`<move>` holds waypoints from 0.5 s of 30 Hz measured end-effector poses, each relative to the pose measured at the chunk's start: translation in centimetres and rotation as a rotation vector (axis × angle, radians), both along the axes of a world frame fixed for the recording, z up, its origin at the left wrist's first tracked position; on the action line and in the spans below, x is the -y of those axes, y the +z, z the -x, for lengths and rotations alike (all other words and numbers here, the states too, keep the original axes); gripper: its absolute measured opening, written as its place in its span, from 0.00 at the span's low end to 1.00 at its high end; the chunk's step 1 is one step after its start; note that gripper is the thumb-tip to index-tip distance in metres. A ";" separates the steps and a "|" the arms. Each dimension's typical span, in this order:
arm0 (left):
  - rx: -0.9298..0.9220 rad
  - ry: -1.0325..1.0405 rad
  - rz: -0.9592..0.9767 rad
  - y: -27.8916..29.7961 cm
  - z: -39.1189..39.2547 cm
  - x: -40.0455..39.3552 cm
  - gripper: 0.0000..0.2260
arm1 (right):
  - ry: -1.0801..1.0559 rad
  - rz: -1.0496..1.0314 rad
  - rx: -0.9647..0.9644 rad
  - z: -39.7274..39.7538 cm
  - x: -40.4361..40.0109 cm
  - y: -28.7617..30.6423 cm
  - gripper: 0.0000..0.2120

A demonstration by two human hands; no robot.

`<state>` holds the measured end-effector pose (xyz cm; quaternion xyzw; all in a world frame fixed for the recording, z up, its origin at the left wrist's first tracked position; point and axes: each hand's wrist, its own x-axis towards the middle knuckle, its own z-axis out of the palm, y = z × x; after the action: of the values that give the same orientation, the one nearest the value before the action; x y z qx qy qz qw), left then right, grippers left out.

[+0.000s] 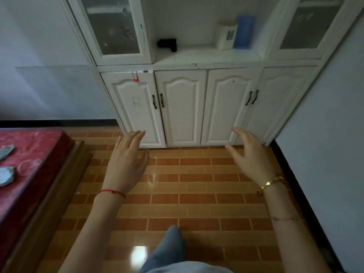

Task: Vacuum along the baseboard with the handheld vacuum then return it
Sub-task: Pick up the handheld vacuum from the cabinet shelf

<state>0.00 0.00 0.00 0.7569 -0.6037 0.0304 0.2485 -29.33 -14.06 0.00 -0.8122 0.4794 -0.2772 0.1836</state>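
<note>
A small black handheld vacuum (167, 44) lies on the open middle shelf of the white cabinet (197, 64), at the shelf's left end. My left hand (126, 162) and my right hand (250, 156) are held out palm-down over the tiled floor, well below the shelf, fingers spread and holding nothing. A black baseboard (59, 123) runs along the left wall, and another black baseboard (307, 194) follows the right wall down to the floor.
A white jar (226, 36) and a blue box (244, 31) stand at the shelf's right end. A red-covered bed (29, 164) with a wooden frame fills the left. Orange brick-pattern tiles (187, 194) cover the floor. Lower cabinet doors (183, 107) are closed.
</note>
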 end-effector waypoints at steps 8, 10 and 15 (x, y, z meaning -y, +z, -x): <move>-0.053 -0.007 -0.001 -1.8 -4.8 9.7 0.23 | -0.027 -0.040 -0.002 -5.3 8.9 -2.3 0.25; -0.059 -0.013 0.000 -1.6 -6.9 13.0 0.23 | -0.027 -0.044 0.013 -7.4 12.1 -2.2 0.25; -0.074 -0.012 0.026 -0.8 -12.0 20.7 0.22 | -0.026 -0.011 0.044 -12.9 20.4 -1.4 0.25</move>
<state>12.01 -20.73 -0.79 0.7506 -0.5980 0.0088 0.2809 -16.46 -34.44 -1.44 -0.7986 0.4872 -0.2949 0.1949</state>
